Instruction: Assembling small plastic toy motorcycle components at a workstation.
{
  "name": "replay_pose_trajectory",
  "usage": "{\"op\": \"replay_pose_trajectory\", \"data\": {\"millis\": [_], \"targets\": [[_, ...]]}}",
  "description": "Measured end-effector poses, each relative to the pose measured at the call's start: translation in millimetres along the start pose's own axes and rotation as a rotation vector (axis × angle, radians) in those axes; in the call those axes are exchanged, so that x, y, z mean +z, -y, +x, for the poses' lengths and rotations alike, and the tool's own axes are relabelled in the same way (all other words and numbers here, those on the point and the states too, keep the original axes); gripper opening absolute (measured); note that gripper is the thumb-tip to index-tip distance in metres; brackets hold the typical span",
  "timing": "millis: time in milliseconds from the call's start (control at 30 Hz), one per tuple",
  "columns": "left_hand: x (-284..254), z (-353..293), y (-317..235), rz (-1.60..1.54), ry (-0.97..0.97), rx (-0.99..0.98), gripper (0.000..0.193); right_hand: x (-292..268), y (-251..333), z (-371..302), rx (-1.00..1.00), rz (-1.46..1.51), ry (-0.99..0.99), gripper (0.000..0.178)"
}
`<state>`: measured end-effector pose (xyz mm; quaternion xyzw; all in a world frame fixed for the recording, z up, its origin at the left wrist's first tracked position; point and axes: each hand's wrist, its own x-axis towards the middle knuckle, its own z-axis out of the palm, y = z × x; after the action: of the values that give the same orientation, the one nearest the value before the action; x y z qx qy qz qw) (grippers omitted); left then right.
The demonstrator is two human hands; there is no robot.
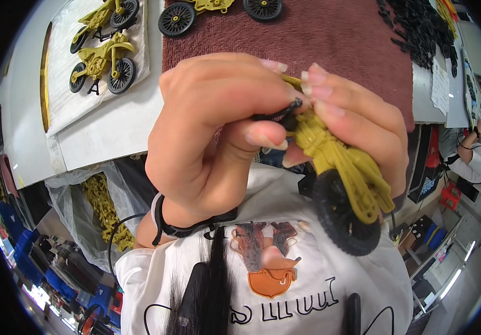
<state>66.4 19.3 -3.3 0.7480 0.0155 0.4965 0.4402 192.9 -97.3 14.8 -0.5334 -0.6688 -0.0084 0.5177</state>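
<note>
A yellow-green toy motorcycle (329, 153) with a black spoked wheel (349, 215) is held up close, tilted with that wheel pointing down toward my shirt. My right hand (363, 120) wraps its fingers over the far side of the body. Between the thumb and forefinger of my left hand (212, 120) is a small black plastic part (278, 115), pressed against the motorcycle's body. The motorcycle's other end is mostly hidden behind my fingers.
A maroon towel (329, 33) covers the table, with another toy motorcycle (212, 5) at its far edge. On a white foam sheet (64, 106) at left stand two more motorcycles. Loose black parts (427, 33) pile up at far right. A plastic bag (73, 206) of yellow parts hangs below the table. Someone sits at right.
</note>
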Motion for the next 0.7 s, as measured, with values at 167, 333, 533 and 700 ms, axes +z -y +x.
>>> {"op": "replay_pose_trajectory", "data": {"millis": [167, 333, 533, 700], "targets": [[3.0, -4.4, -6.4, 0.015, -0.074, -0.059, 0.038, 2.7, 7.3, 2.8, 0.004, -0.051, -0.015, 0.049], [0.3, -1.2, -10.8, 0.004, -0.062, -0.157, 0.04, -0.8, 8.7, 5.7, -0.034, -0.136, 0.02, 0.047], [-5.3, 3.8, 2.2, -0.025, 0.028, -0.064, 0.049, -3.6, -3.2, 1.9, 0.17, 0.145, 0.021, 0.047], [-11.2, 1.3, 1.5, -0.076, 0.126, -0.022, 0.047, -0.1, -2.5, 2.1, 0.169, 0.226, -0.004, 0.045]]}}
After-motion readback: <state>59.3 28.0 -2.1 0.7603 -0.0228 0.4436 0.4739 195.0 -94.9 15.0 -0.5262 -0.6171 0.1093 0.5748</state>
